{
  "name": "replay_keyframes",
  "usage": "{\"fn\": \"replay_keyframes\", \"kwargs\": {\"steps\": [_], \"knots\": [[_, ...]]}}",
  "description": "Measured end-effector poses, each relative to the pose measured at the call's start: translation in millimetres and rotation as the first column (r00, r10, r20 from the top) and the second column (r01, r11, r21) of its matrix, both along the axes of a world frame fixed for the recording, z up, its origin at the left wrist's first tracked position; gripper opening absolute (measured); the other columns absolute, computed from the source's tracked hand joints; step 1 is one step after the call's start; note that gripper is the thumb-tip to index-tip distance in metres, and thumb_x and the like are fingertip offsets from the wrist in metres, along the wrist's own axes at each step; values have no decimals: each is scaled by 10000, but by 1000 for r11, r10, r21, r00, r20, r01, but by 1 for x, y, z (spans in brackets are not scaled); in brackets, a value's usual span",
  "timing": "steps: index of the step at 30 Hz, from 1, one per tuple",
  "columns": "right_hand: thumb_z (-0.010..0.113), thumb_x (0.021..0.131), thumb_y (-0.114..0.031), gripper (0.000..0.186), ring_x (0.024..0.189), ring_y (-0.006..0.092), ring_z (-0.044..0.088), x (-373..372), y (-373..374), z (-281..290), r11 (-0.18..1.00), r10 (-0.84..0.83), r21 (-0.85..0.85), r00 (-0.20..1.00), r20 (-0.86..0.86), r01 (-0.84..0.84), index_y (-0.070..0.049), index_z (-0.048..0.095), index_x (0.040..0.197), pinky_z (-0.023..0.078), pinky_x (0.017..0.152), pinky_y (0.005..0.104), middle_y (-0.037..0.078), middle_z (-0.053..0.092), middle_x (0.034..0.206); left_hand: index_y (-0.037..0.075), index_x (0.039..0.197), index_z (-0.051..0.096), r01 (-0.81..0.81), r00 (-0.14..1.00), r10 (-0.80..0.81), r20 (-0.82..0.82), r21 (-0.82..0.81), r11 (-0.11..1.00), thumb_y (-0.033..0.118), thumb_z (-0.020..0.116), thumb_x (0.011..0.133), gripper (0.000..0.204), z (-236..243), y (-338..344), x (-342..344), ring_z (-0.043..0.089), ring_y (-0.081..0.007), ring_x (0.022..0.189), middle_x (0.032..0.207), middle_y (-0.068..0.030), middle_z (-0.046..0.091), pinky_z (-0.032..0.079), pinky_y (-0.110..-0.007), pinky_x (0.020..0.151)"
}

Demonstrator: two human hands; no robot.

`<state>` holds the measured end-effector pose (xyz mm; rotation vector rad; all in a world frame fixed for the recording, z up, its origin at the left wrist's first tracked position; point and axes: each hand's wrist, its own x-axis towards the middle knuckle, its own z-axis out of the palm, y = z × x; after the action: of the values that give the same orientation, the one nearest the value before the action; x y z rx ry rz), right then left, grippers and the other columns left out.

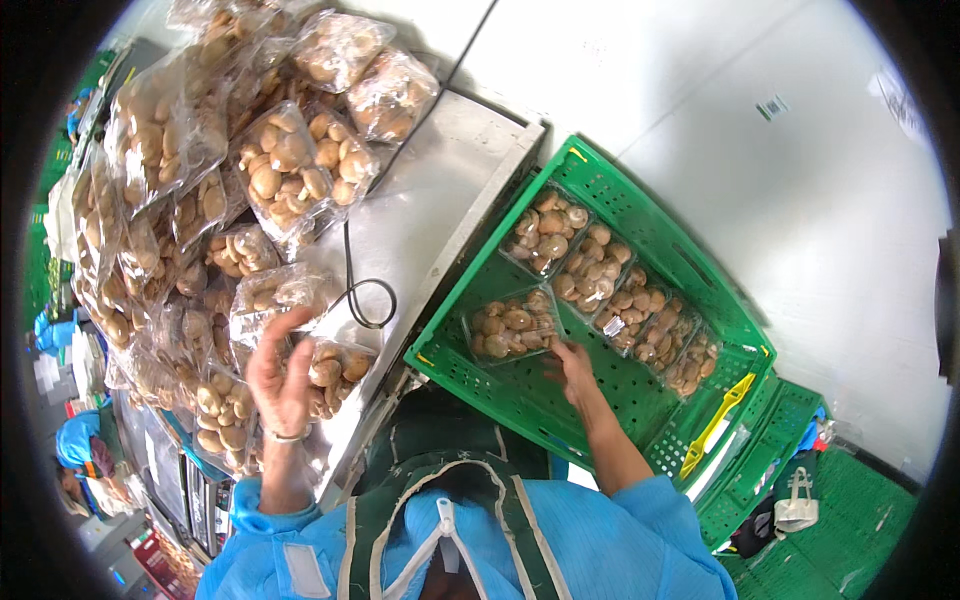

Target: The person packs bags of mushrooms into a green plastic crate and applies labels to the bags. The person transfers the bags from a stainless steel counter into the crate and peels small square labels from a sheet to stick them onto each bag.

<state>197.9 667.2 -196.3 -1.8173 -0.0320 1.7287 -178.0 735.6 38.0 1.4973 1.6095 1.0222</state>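
My left hand (280, 375) is raised over the table's pile with thumb and fingers apart, beside a clear-wrapped mushroom pack (338, 375). A heap of wrapped mushroom packs (150, 250) covers the left of the metal table. My right hand (570, 368) reaches into a green plastic crate (660, 215), its fingers on the corner of a mushroom pack (512, 325) lying on the crate floor. Part of those fingers is hidden under the pack's edge. Along the far wall of the crate stands a row of wrapped packs (592, 272).
A thin black cable (372, 304) loops over the metal table (440, 185) near its edge. The crate has a yellow handle (716, 425) at its right end, and another green crate (780, 455) lies beneath. People in blue (78, 440) are at the far left.
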Motion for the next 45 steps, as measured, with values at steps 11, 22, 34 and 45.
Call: {"fn": "replay_keyframes", "kwargs": {"steps": [11,22,34,45], "knots": [[602,859,-47,475,860,225,620,-33,46,11,926,201,309,976,86,-218,-28,405,1291,566,657,360,119,561,1113,56,1270,513,-189,730,137,-670,-4,982,78,692,727,572,10,-29,-130,485,-352,1202,1314,-165,492,407,-416,1005],[677,765,-102,558,1161,361,458,-106,77,103,491,179,277,407,896,-826,34,451,1257,305,1058,465,224,488,1230,179,1350,432,372,334,-428,-840,-300,878,334,778,684,767,-44,53,-158,392,-309,1305,1438,-104,385,350,-489,1034],[745,635,-286,377,898,296,545,-283,98,157,-544,239,224,107,965,-808,-76,615,920,469,759,407,88,559,934,44,1217,572,191,864,-261,-431,-199,961,77,748,679,568,26,107,-143,632,-203,1005,1093,-119,666,481,-314,903],[631,859,-212,433,989,158,555,5,-17,136,840,256,479,965,63,-254,9,528,1216,446,867,289,73,595,1081,45,1311,493,241,851,-175,495,-71,968,110,745,781,591,-5,105,-27,523,-170,1138,1254,-57,556,421,-315,976]]}}
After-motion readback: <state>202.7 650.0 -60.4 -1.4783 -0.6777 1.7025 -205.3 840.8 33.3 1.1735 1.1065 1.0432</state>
